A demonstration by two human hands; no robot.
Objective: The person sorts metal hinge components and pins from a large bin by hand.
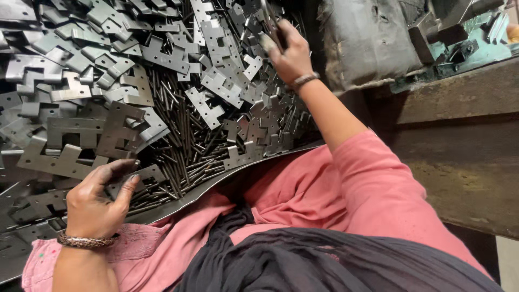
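Sorting through a heap of grey hinge plates (162, 54) and thin metal pins (184, 146) on a sheet-metal tray (216, 184): right hand (289, 54) pinching a plate at the far side, left hand (100, 197) loosely curled, fingertips resting on plates near the lap; likely needing a matching pin next; no labels showing

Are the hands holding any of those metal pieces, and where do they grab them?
The right hand pinches a thin metal piece by its lower end. The left hand rests on a flat hinge plate at its near edge; a real grip cannot be told.
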